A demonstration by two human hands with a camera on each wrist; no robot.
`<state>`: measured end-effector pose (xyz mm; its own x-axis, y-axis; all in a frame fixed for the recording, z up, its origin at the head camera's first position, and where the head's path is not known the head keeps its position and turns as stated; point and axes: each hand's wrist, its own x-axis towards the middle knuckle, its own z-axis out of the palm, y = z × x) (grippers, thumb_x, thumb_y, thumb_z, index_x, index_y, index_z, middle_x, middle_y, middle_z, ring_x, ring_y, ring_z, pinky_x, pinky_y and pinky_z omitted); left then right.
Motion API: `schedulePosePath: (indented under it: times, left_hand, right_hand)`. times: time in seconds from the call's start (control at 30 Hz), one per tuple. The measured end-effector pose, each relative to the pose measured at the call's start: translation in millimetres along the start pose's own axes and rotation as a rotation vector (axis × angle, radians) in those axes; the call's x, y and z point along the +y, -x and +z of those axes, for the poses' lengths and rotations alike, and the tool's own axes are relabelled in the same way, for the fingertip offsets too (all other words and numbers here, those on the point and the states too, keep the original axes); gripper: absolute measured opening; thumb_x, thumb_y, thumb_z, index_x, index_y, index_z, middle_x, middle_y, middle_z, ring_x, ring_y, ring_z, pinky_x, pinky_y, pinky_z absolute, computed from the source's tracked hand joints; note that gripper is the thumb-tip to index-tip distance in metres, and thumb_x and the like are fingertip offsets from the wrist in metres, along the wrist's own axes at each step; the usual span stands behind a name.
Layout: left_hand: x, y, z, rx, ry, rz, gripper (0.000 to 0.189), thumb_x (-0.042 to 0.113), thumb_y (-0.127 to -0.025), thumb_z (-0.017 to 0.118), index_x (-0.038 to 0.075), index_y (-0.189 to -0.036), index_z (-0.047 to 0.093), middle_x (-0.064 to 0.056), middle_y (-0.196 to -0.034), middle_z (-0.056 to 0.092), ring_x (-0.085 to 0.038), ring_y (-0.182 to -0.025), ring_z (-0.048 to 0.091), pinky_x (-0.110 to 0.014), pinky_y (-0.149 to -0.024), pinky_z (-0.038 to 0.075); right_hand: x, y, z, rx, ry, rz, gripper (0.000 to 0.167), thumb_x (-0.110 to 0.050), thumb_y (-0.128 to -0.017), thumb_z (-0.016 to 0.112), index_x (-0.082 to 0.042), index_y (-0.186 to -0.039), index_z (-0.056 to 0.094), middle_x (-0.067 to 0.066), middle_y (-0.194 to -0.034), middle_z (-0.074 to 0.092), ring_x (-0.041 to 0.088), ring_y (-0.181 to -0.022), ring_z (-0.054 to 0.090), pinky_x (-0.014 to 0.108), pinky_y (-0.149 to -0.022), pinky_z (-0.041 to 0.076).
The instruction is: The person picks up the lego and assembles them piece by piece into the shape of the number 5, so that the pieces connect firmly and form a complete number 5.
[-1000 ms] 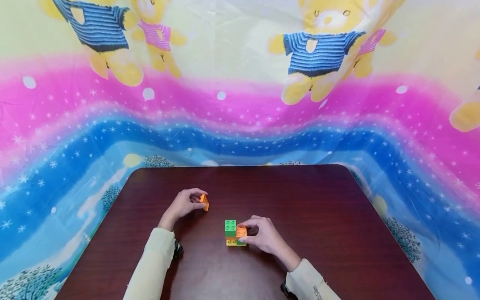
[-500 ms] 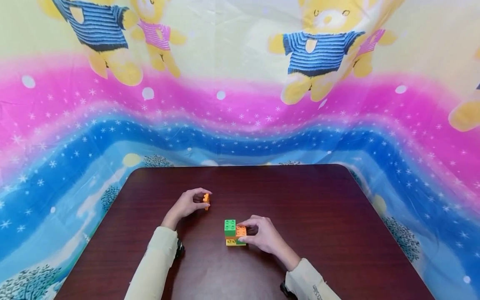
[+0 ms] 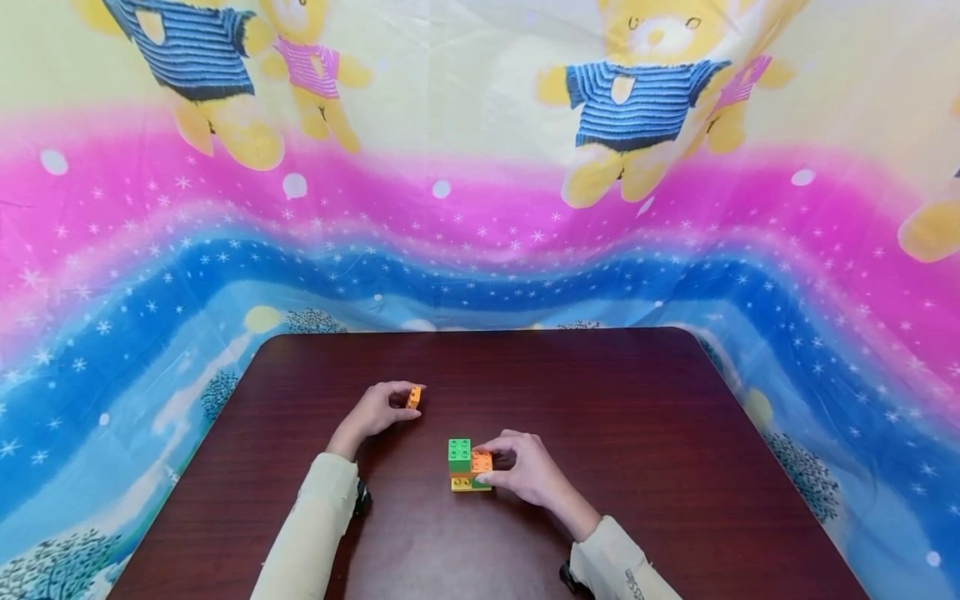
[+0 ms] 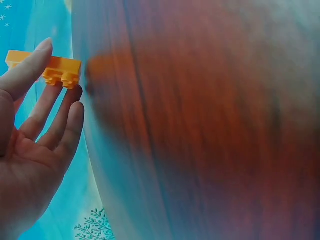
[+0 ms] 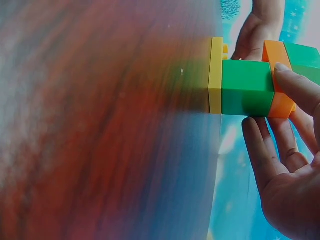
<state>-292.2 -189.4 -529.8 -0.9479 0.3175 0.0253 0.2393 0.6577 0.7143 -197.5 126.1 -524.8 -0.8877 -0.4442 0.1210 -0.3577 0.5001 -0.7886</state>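
Left hand (image 3: 372, 410) pinching orange toy brick (image 3: 413, 397), thumb one side, fingers other. Brick's tipped on its side, studs facing sideways, just by surface (image 3: 615, 400); can't tell if touching.

Right hand (image 3: 528, 468) on little stack, thumb and fingers pinching orange plate (image 5: 282, 107). Stack's upright on surface: thin yellow plate (image 5: 216, 75) at bottom, lower green block (image 5: 247, 87) on that, then orange plate, upper green block (image 3: 459, 454) on left half. Brick sits farther back, left of stack.

Cream sleeves (image 3: 307, 525), teddy-bear cloth (image 3: 480, 200) behind.
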Motion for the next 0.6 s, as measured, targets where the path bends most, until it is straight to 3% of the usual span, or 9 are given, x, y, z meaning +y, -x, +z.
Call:
schedulePosePath:
  times: [0.3,0.6]
  left_hand:
    - [1.2,8.1,-5.2,0.031,-0.026,-0.050,0.054,0.028,-0.094,0.079,0.016,-0.144,0.063,-0.010,-0.134,0.066,-0.030,-0.123,0.062,-0.051,-0.104,0.052]
    - [12.2,15.0,-8.2,0.059,0.015,0.015,0.053,0.028,-0.093,0.080,0.011,-0.141,0.064,-0.009,-0.128,0.068,-0.027,-0.116,0.066,-0.046,-0.100,0.056]
  right_hand:
    - [-1,0.8,0,-0.018,0.006,0.031,0.040,-0.024,-0.081,0.091,-0.018,-0.118,0.079,-0.010,-0.095,0.067,0.007,-0.089,0.069,0.022,-0.078,0.058]
    - [-1,0.9,0,-0.011,0.003,0.030,0.039,-0.024,-0.080,0.092,-0.019,-0.117,0.080,-0.010,-0.096,0.068,0.004,-0.087,0.069,0.021,-0.077,0.058]
